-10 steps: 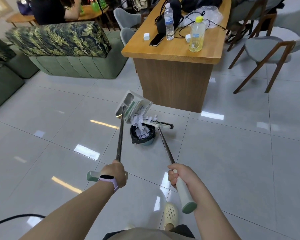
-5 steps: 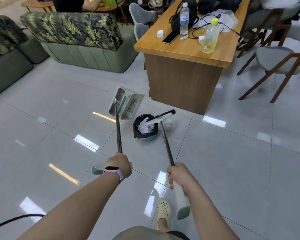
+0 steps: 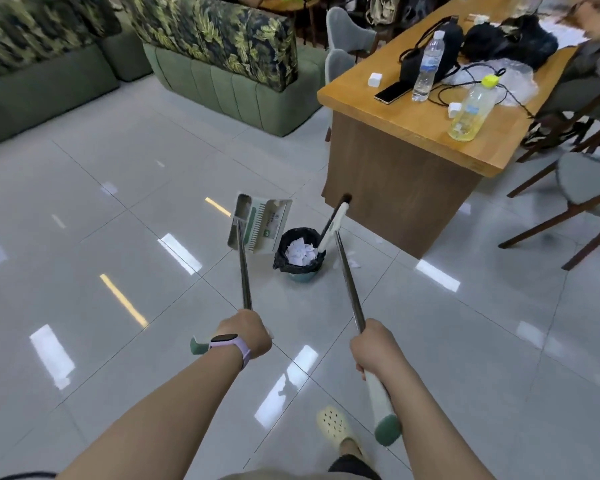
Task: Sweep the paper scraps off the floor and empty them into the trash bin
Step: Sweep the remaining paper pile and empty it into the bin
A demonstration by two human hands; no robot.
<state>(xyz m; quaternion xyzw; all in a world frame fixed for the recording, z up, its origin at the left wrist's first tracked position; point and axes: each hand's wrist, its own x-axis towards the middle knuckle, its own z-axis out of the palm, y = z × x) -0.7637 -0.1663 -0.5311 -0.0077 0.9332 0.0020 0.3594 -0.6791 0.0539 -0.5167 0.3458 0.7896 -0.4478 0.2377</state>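
Observation:
A small trash bin point(image 3: 300, 270) with a black liner stands on the tiled floor, with white paper scraps point(image 3: 300, 252) inside it. My left hand point(image 3: 246, 332) grips the long metal handle of the white-and-green dustpan point(image 3: 260, 223), which hangs tilted just left of the bin. My right hand point(image 3: 374, 348) grips the broom handle; the broom head point(image 3: 333, 223) stands turned on end at the bin's right rim. A few loose scraps point(image 3: 352, 263) lie on the floor right of the bin.
A wooden table point(image 3: 413, 133) with bottles, a phone and cables stands right behind the bin. Wooden chairs point(image 3: 575, 188) sit at the right, green sofas point(image 3: 229, 81) at the back left. My foot in a yellow clog point(image 3: 336, 427) is near the bottom.
The dustpan has swung from above the bin to its left, with the scraps now in the bin. The broom head has turned from lying across the bin to standing on end at its right rim.

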